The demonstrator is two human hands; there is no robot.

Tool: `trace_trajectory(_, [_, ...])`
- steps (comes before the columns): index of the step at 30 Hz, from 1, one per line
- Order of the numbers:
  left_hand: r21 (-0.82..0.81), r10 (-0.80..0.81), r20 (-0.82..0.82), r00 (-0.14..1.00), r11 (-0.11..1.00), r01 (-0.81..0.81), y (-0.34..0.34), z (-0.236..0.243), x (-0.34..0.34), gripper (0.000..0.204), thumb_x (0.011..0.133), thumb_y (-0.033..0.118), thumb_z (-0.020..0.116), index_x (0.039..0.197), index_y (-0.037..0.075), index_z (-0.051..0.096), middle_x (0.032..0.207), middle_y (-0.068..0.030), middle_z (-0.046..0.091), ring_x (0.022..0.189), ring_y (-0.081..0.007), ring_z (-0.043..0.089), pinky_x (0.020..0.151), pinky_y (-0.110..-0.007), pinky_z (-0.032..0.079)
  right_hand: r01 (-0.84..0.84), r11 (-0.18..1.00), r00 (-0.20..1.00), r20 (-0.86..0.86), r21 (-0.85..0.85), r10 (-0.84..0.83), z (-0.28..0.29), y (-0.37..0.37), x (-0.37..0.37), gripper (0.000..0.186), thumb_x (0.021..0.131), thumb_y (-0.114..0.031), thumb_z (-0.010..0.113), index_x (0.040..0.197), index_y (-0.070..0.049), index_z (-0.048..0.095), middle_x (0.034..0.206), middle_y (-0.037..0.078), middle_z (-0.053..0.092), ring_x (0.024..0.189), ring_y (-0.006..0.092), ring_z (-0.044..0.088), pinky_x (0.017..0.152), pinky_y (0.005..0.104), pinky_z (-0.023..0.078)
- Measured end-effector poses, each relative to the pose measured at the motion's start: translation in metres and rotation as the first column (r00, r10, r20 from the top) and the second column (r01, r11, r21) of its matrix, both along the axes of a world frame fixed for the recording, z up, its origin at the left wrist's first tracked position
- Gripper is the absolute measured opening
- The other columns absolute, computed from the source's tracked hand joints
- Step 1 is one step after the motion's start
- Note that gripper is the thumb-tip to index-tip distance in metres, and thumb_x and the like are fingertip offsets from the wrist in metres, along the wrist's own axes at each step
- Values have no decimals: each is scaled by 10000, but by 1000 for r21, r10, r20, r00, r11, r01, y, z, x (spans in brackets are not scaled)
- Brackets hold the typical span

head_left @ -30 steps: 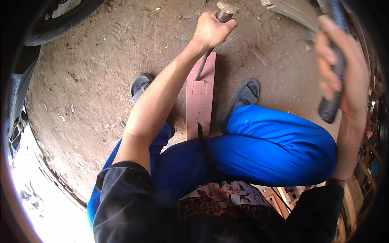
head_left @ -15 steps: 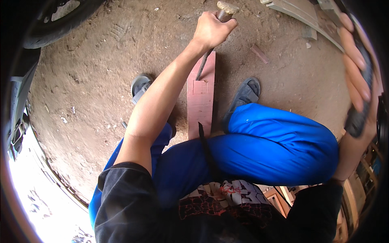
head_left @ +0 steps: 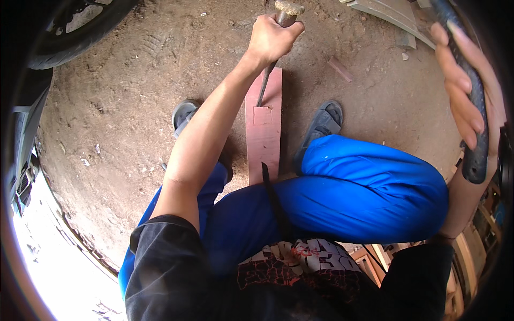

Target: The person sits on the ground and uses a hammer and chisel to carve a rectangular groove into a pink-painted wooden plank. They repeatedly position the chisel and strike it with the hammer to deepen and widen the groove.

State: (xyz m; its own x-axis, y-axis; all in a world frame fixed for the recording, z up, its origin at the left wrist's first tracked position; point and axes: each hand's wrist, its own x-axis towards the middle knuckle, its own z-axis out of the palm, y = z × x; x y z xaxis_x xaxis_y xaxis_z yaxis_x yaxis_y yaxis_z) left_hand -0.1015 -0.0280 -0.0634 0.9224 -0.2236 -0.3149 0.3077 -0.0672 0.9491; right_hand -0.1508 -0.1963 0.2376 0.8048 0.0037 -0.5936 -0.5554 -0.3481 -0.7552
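My left hand (head_left: 272, 40) is closed around the handle of a chisel (head_left: 287, 18), whose struck top is frayed and pale. The blade slants down to a pinkish wooden board (head_left: 263, 142), its tip at the upper edge of a rectangle (head_left: 262, 115) marked on the wood. At the far right, my right hand (head_left: 461, 88) is raised and wrapped around the dark handle of a hammer (head_left: 474, 158). The hammer's head lies outside the picture. The board runs away from me between my feet, its near end beneath my blue-trousered leg (head_left: 332, 206).
A wheel (head_left: 88, 45) stands at the upper left. Grey curved pieces (head_left: 393, 18) lie at the upper right, and a thin wood scrap (head_left: 340, 69) rests on the dirt floor (head_left: 107, 117). Timber pieces (head_left: 466, 251) are at the lower right. A dark strap (head_left: 272, 195) hangs over my leg.
My right hand and the hammer have shifted slightly left, with the handle more upright. My left hand and the chisel top have moved a little left, while the tip stays at the marked rectangle.
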Motion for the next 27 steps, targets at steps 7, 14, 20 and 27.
trace_trajectory(7, [50, 3, 13, 1000, 999, -4, 1, -1, -3, 296, 789, 269, 702, 703, 7, 592, 555, -55, 602, 511, -126, 596, 539, -322, 511, 125, 992, 986, -108, -31, -127, -38, 39, -14, 356, 1025, -324, 527, 803, -50, 480, 594, -28, 467, 302, 42, 369, 241, 216, 332])
trace_trajectory(14, [31, 9, 41, 999, 999, -10, 0, -2, -2, 300, 786, 269, 698, 676, 15, 584, 548, -54, 600, 507, -123, 595, 533, -320, 511, 86, 961, 966, -259, 264, -15, -1, -8, -6, 279, 1077, -288, 376, 1061, -10, 399, 636, 20, 459, 273, 110, 429, 226, 233, 424])
trace_trajectory(20, [-12, -15, 14, 1000, 1000, 16, -8, 3, -1, 305, 786, 273, 699, 661, 19, 583, 546, -54, 601, 503, -117, 597, 534, -312, 513, -117, 949, 991, 102, 294, 90, -22, -16, 0, 263, 1060, -297, 437, 980, -47, 437, 646, 17, 484, 321, 113, 455, 274, 233, 432])
trace_trajectory(27, [53, -6, 27, 1000, 999, 4, 2, -2, -4, 301, 793, 265, 689, 673, 9, 587, 556, -59, 604, 523, -118, 605, 550, -310, 516, -7, 999, 931, -365, 51, 25, -45, 14, -9, 264, 1030, -303, 498, 961, -49, 478, 644, -13, 452, 287, 39, 320, 216, 216, 285])
